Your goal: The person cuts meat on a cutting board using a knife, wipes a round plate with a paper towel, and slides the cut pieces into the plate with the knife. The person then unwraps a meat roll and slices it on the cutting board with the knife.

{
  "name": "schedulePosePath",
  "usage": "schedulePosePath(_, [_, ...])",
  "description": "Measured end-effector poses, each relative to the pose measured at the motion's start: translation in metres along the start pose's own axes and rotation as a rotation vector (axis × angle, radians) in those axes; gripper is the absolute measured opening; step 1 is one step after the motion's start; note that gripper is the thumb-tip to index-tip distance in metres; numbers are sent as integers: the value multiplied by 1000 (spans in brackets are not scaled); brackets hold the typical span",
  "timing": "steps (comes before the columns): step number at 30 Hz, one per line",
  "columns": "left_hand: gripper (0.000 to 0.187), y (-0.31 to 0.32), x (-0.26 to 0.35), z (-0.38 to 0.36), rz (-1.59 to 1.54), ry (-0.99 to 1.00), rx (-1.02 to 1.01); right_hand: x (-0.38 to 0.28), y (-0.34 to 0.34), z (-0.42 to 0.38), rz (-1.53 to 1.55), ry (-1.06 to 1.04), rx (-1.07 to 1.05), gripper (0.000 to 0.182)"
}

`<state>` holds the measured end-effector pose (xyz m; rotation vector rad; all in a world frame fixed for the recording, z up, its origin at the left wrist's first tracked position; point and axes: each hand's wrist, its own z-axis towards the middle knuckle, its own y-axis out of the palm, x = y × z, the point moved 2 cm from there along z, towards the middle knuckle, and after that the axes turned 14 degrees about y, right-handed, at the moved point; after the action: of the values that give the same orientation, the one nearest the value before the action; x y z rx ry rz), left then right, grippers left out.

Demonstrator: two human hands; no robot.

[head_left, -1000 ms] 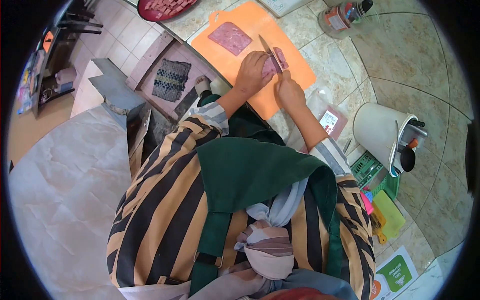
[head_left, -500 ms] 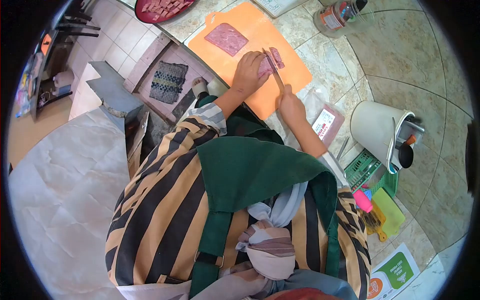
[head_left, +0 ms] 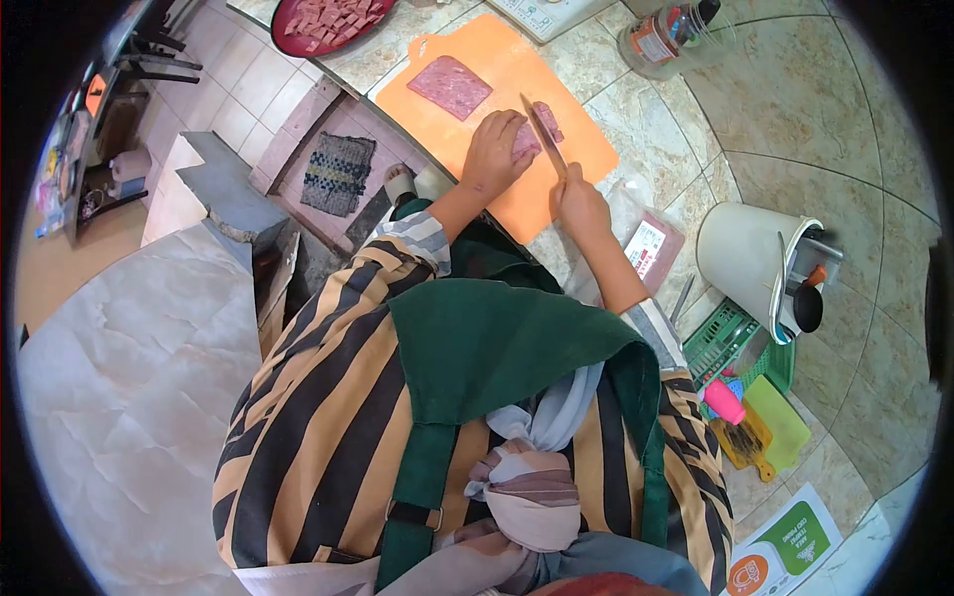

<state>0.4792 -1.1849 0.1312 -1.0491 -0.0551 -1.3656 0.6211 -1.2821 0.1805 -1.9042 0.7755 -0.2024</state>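
Note:
My right hand (head_left: 584, 206) is closed around the handle of a knife (head_left: 549, 139), whose blade points up and away over the orange cutting board (head_left: 522, 211). The fingers of my left hand (head_left: 494, 157) are curled onto a pink meat slab (head_left: 524, 143), right beside the blade, and partly cover it. On the blade's other side lie cut meat strips (head_left: 549, 121). Farther up the board rests a larger flat slab of the same speckled pink meat (head_left: 450, 86), apart from both hands.
A red plate (head_left: 281, 40) of diced meat stands past the board's far left. To the right are a packaged meat block (head_left: 656, 248), a white bucket (head_left: 733, 260) of utensils, a green basket (head_left: 717, 338) and a clear jar (head_left: 656, 45). A white scale (head_left: 542, 14) sits behind.
The view has shifted slightly, showing more of the red plate and scale. The blade has moved a little toward the cut strips. Both hands keep their holds.

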Motion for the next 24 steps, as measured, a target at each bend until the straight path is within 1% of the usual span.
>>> schedulePosePath(2, [57, 2, -2, 0, 10, -11, -11, -5, 0, 5, 19, -9, 31, 21])
schedulePosePath(6, [57, -8, 4, 2, -13, 6, 11, -7, -11, 1, 35, 7, 2, 22])
schedulePosePath(9, [58, -15, 4, -2, 38, -4, 24, -15, -21, -8, 25, 3, -24, 22])
schedulePosePath(11, [58, -14, -1, -5, 24, -8, -30, -20, -19, -10, 16, -7, -34, 22])
schedulePosePath(14, [57, -12, -4, -5, 40, -5, -38, -24, -18, -10, -1, -42, -18, 22])
schedulePosePath(19, [55, -12, -4, -6, 28, 11, -32, -28, -16, -8, -9, -8, -60, 22])
schedulePosePath(24, [54, -12, -7, -7, 5, 39, -39, -35, -4, 8, 3, -29, -64, 23])
